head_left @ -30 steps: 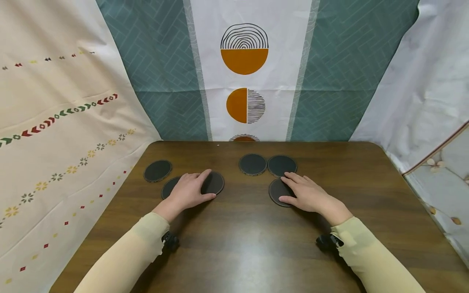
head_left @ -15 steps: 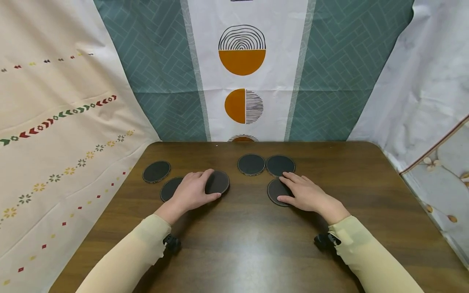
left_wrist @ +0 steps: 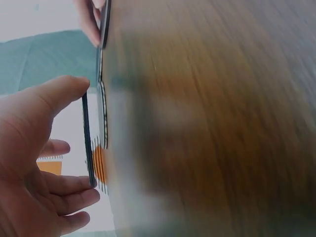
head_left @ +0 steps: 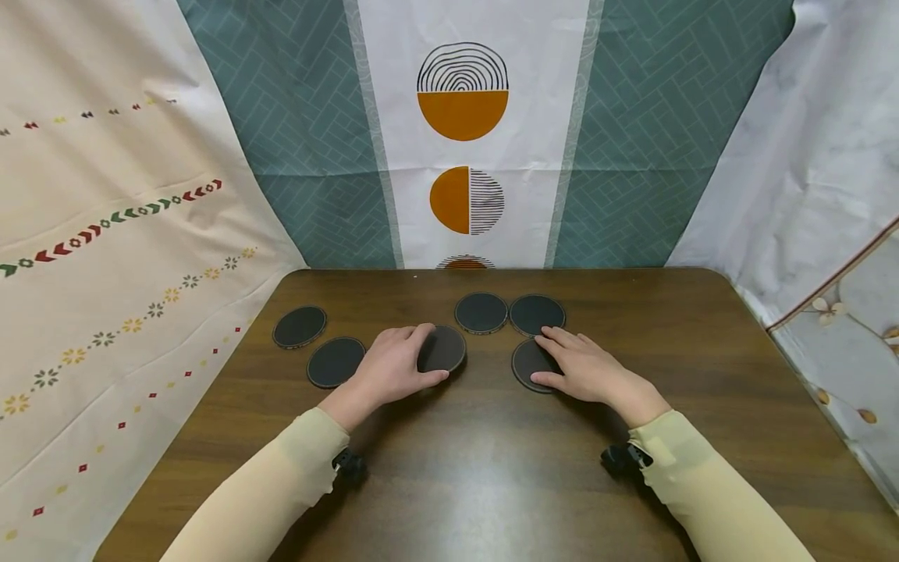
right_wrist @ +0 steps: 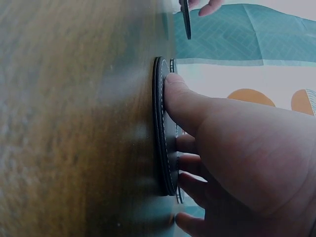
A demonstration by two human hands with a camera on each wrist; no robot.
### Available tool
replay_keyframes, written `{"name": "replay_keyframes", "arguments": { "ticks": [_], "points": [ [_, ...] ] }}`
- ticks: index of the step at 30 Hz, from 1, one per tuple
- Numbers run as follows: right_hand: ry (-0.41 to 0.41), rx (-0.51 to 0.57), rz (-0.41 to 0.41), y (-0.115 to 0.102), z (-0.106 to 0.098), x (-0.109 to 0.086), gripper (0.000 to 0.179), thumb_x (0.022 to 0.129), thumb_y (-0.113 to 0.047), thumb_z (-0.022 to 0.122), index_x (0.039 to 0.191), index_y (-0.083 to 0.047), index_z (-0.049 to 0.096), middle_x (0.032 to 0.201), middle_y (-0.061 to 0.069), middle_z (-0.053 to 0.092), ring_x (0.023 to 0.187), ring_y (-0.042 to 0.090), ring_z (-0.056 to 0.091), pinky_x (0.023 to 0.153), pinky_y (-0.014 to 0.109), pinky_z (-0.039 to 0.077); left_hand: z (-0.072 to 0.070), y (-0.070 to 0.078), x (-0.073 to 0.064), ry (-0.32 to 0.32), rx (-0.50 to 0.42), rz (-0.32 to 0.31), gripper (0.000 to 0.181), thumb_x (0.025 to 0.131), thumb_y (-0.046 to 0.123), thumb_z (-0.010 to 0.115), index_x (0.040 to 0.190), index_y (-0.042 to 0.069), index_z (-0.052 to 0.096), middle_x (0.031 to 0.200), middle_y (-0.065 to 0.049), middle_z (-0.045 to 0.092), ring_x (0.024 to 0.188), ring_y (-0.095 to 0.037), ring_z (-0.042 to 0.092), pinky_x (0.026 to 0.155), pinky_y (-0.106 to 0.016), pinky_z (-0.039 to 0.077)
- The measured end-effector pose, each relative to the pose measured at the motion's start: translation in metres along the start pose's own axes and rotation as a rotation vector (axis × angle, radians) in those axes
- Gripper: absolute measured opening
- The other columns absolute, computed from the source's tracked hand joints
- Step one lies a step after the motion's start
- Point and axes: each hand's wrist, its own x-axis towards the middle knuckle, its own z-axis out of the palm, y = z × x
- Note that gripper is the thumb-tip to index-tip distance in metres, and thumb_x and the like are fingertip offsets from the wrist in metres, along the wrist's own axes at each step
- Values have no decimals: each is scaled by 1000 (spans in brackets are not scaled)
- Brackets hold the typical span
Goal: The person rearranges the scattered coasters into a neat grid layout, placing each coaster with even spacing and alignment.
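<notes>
My left hand pinches a round black coaster by its edges, thumb on the near side and fingers on the far side. Seen edge-on in the left wrist view, that coaster is held off the table. My right hand rests on another black coaster, which looks thick or doubled and has a stitched rim in the right wrist view. The thumb touches its face near one edge, and the fingers lie toward the far edge. Two more coasters, the back left one and the back right one, lie side by side behind.
At the left of the brown wooden table lie two more black coasters, a far one and a nearer one. A patterned cloth hangs behind the table's back edge, with other cloths along both sides.
My left hand has moved to the right with its coaster, coming nearer the other coasters. The coaster it partly covered at the left now shows more fully. My right hand stays in place.
</notes>
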Motion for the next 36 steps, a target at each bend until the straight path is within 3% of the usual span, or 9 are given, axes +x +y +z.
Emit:
{"name": "replay_keyframes", "arguments": {
  "ticks": [11,19,26,36],
  "points": [
    [-3,5,0,0,-1,1,82,109,-52,68,167,1,44,175,26,34,162,45,31,129,66,25,7,20,9,-27,14,24,84,95,61,82,158,12,56,148,-16,67,138,-39,62,124,-53,40],
    [0,8,3,0,-1,2,81,110,-52,66,167,1,45,175,26,35,162,45,32,129,65,25,14,32,14,-14,44,63,75,94,61,83,146,11,63,140,-14,70,131,-37,65,120,-52,43],
    [3,8,1,-1,-1,2,80,110,-52,66,167,1,45,175,25,35,162,45,32,129,65,26,17,41,18,-46,76,73,73,95,62,82,145,12,64,141,-13,69,133,-36,63,121,-51,42],
    [4,-2,3,-2,-2,2,80,110,-52,67,166,1,46,174,25,36,161,45,33,129,65,25,21,51,21,-21,91,100,58,93,61,85,120,14,66,126,-10,71,126,-36,65,118,-50,45]
  ]
}}
